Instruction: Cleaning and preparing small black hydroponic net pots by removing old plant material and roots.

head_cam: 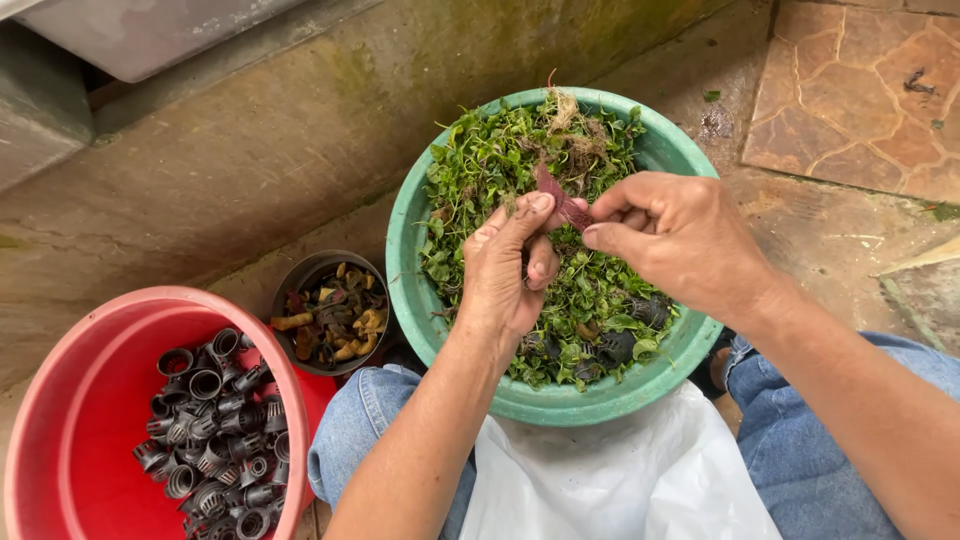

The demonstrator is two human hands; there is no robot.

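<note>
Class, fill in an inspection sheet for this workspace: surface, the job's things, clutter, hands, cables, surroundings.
Surface: mossy concrete ground, stone paving at right.
Job's things: green basin of leafy green plants; reddish plant piece pinched between both hands.
Clutter: red basin of small black net pots; dark pot of brown scraps; white plastic sheet on the lap.
Hands: left hand and right hand above the green basin, both gripping the piece.
Cables: nothing seen.
Surroundings: grey ledge at top left.
</note>
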